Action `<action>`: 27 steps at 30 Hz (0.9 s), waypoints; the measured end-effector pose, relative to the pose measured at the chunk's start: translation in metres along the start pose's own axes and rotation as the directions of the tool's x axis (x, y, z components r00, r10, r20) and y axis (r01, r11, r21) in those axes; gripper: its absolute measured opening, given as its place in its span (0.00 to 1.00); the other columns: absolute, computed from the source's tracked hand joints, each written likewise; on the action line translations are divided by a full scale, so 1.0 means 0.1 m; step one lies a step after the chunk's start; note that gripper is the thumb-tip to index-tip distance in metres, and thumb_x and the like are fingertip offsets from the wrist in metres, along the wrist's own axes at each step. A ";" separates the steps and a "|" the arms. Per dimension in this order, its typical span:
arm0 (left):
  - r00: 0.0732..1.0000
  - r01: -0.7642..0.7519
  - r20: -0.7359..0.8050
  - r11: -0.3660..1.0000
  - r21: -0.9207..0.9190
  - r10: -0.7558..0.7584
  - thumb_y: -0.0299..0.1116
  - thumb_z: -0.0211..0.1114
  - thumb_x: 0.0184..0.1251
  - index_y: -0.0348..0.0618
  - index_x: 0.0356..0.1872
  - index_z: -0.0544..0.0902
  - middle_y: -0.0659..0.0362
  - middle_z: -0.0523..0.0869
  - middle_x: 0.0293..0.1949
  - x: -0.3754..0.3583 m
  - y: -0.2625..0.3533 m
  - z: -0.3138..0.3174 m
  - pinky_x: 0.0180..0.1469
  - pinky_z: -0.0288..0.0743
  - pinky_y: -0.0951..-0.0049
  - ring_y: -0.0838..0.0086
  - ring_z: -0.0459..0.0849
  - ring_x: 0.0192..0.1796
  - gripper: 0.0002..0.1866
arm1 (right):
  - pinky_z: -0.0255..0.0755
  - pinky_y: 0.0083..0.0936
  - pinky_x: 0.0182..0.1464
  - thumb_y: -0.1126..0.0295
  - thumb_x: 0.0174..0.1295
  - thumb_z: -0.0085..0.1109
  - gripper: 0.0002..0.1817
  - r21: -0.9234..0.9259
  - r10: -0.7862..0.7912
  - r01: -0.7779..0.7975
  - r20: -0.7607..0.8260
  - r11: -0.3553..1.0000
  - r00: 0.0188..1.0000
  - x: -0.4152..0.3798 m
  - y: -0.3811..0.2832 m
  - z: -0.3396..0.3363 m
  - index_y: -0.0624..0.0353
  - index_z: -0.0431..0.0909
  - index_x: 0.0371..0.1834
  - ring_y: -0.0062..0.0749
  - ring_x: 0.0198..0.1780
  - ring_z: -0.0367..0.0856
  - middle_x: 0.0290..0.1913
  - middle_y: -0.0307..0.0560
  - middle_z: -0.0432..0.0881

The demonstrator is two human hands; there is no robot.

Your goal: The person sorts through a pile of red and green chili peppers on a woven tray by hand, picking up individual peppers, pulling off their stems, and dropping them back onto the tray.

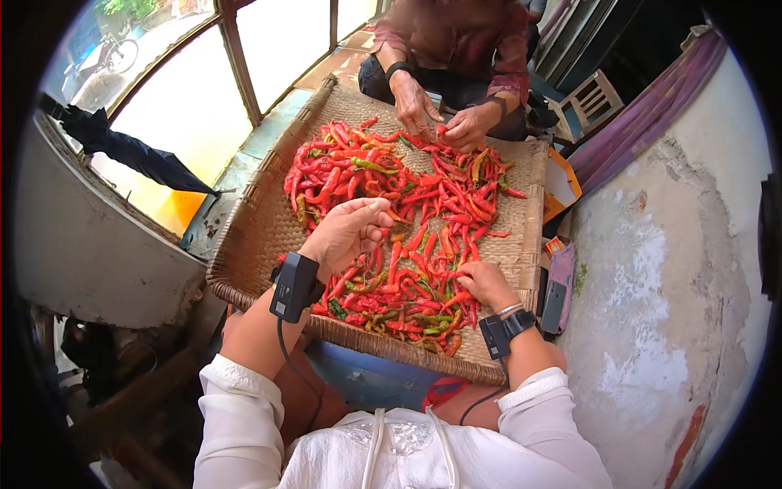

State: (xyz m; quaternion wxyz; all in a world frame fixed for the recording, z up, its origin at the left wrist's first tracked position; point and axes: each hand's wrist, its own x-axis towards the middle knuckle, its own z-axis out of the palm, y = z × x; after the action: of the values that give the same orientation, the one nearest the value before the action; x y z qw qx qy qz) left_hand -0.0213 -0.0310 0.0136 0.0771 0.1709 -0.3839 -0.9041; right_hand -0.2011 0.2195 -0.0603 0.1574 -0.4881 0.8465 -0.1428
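Note:
Red chili peppers (391, 277), with some green and orange ones among them, lie heaped in a large woven tray (265, 232). Over the left middle of the heap hovers my left hand (346, 232), its fingers curled in and thumb against them. An orange chili (397, 217) shows right at its fingertips; what the pinch holds I cannot tell. At the right side of the pile my right hand (487, 285) is closed, its fingertips on a red chili pepper. Both wrists carry black devices with cables.
Across the tray sits another person (456, 49), both hands holding a red chili above the far peppers. A folded dark umbrella (151, 155) hangs by the window at left. A purple curtain (652, 118), a wooden stool (590, 106) and a rough wall (652, 285) are at right.

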 end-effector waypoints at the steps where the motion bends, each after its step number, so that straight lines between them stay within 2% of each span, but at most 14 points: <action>1: 1.000 -0.013 -0.004 0.998 -0.058 0.013 0.34 0.55 0.66 0.42 0.45 0.74 0.63 0.82 0.31 0.04 0.01 -0.03 0.25 0.75 0.86 0.84 0.78 0.25 0.10 | 0.71 0.39 0.41 0.63 0.52 0.56 0.10 -0.001 0.010 -0.010 0.003 1.000 1.000 0.01 0.01 0.01 0.57 0.78 0.32 0.48 0.37 0.78 0.30 0.53 0.80; 4: 0.984 -0.078 -0.171 0.979 -0.187 0.046 0.33 0.56 0.66 0.43 0.44 0.74 0.64 0.81 0.29 0.20 -0.18 -0.18 0.25 0.74 0.86 0.86 0.77 0.24 0.10 | 0.71 0.39 0.40 0.62 0.54 0.56 0.11 0.001 0.059 -0.059 0.017 0.998 0.998 0.01 -0.04 -0.01 0.56 0.79 0.33 0.49 0.36 0.78 0.31 0.54 0.80; 8: 0.987 -0.012 -0.161 0.976 -0.216 -0.023 0.33 0.56 0.65 0.45 0.39 0.75 0.66 0.79 0.26 0.11 -0.43 -0.12 0.22 0.71 0.87 0.87 0.75 0.22 0.05 | 0.70 0.35 0.36 0.62 0.54 0.56 0.11 0.053 0.070 -0.071 0.024 0.996 0.997 0.03 -0.02 0.02 0.59 0.79 0.31 0.47 0.33 0.78 0.28 0.54 0.79; 10: 0.973 0.043 -0.221 0.989 -0.145 -0.074 0.33 0.55 0.65 0.46 0.36 0.75 0.66 0.79 0.25 0.03 -0.52 -0.09 0.21 0.69 0.88 0.88 0.74 0.21 0.04 | 0.70 0.33 0.34 0.63 0.54 0.56 0.11 0.001 0.051 -0.051 0.043 0.999 0.998 0.06 -0.11 -0.09 0.58 0.79 0.32 0.43 0.31 0.78 0.27 0.52 0.79; 12: 0.963 0.088 -0.243 0.987 -0.138 -0.120 0.33 0.55 0.65 0.47 0.36 0.75 0.67 0.79 0.25 -0.03 -0.52 -0.07 0.20 0.66 0.88 0.89 0.73 0.21 0.04 | 0.70 0.31 0.33 0.63 0.53 0.56 0.10 0.015 0.154 -0.158 0.137 0.987 0.979 0.11 -0.23 -0.26 0.58 0.79 0.32 0.39 0.27 0.78 0.25 0.50 0.78; 13: 0.971 0.096 -0.205 0.986 -0.137 -0.123 0.33 0.55 0.65 0.47 0.36 0.75 0.67 0.79 0.25 -0.05 -0.49 -0.07 0.20 0.65 0.88 0.89 0.73 0.21 0.04 | 0.69 0.24 0.27 0.64 0.56 0.56 0.10 0.031 0.105 -0.109 0.110 0.994 0.988 0.18 -0.17 -0.24 0.60 0.78 0.31 0.27 0.21 0.75 0.20 0.44 0.77; 14: 0.978 0.104 -0.167 0.986 -0.132 -0.126 0.34 0.55 0.65 0.47 0.36 0.75 0.67 0.79 0.26 -0.06 -0.46 -0.08 0.21 0.65 0.88 0.89 0.73 0.22 0.04 | 0.69 0.24 0.27 0.64 0.56 0.56 0.10 0.030 0.107 -0.111 0.116 0.993 0.988 0.27 -0.20 -0.26 0.60 0.78 0.31 0.27 0.21 0.75 0.20 0.44 0.77; 16: 0.979 0.126 -0.145 0.987 -0.104 -0.140 0.34 0.55 0.65 0.47 0.36 0.75 0.68 0.79 0.26 -0.05 -0.34 -0.06 0.22 0.65 0.88 0.89 0.73 0.23 0.04 | 0.68 0.22 0.23 0.65 0.57 0.56 0.09 0.405 0.233 -0.296 0.198 0.865 0.952 0.52 -0.27 -0.33 0.60 0.78 0.31 0.22 0.19 0.73 0.19 0.37 0.75; 18: 0.983 0.169 -0.081 0.985 0.032 -0.166 0.33 0.55 0.66 0.46 0.36 0.76 0.68 0.79 0.26 -0.05 -0.26 -0.05 0.23 0.66 0.88 0.89 0.73 0.23 0.04 | 0.66 0.18 0.21 0.65 0.58 0.56 0.09 0.485 0.249 -0.317 0.200 0.815 0.948 0.74 -0.37 -0.36 0.61 0.78 0.31 0.18 0.19 0.71 0.19 0.34 0.73; 19: 0.983 0.166 -0.083 0.986 0.027 -0.163 0.33 0.55 0.66 0.46 0.36 0.76 0.68 0.79 0.26 -0.06 -0.24 -0.05 0.23 0.66 0.88 0.89 0.73 0.23 0.04 | 0.65 0.15 0.19 0.66 0.59 0.55 0.09 0.561 0.258 -0.328 0.202 0.760 0.945 0.85 -0.42 -0.37 0.61 0.77 0.31 0.13 0.18 0.69 0.19 0.31 0.71; 22: 0.985 0.164 -0.047 0.986 -0.001 -0.164 0.33 0.55 0.66 0.45 0.37 0.76 0.68 0.79 0.26 -0.08 -0.14 -0.06 0.25 0.68 0.89 0.88 0.74 0.24 0.05 | 0.64 0.12 0.19 0.66 0.60 0.55 0.09 0.632 0.296 -0.346 0.188 0.693 0.936 1.09 -0.51 -0.36 0.61 0.77 0.34 0.14 0.17 0.69 0.20 0.31 0.72; 24: 0.992 0.113 -0.044 0.986 -0.121 -0.119 0.32 0.55 0.66 0.45 0.39 0.77 0.67 0.80 0.27 -0.11 -0.07 -0.07 0.26 0.69 0.88 0.88 0.75 0.24 0.05 | 0.65 0.12 0.20 0.66 0.59 0.56 0.10 0.659 0.313 -0.372 0.212 0.654 0.926 1.18 -0.48 -0.33 0.62 0.77 0.36 0.14 0.19 0.71 0.22 0.33 0.74; 26: 0.993 0.098 -0.057 0.987 -0.128 -0.107 0.32 0.54 0.66 0.45 0.39 0.77 0.66 0.80 0.27 -0.12 0.01 -0.07 0.26 0.70 0.88 0.88 0.75 0.24 0.05 | 0.66 0.12 0.21 0.66 0.60 0.55 0.12 0.851 0.415 -0.112 -0.132 0.512 0.900 1.28 -0.51 -0.22 0.62 0.76 0.42 0.14 0.23 0.73 0.25 0.35 0.75; 27: 0.994 0.084 -0.056 0.987 -0.140 -0.092 0.32 0.54 0.66 0.45 0.39 0.77 0.66 0.80 0.27 -0.10 0.03 -0.08 0.25 0.69 0.88 0.88 0.75 0.24 0.05 | 0.70 0.17 0.26 0.65 0.58 0.57 0.16 0.748 0.399 -0.146 -0.171 0.648 0.901 1.26 -0.51 -0.21 0.60 0.75 0.48 0.21 0.27 0.76 0.25 0.38 0.75</action>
State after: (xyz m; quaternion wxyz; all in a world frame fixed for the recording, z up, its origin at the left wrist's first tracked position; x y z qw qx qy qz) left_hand -0.0085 -0.0359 0.0131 0.0608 0.2102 -0.3100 -0.9252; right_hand -0.2299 0.0866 -0.0372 0.2158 -0.2220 0.8002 -0.5137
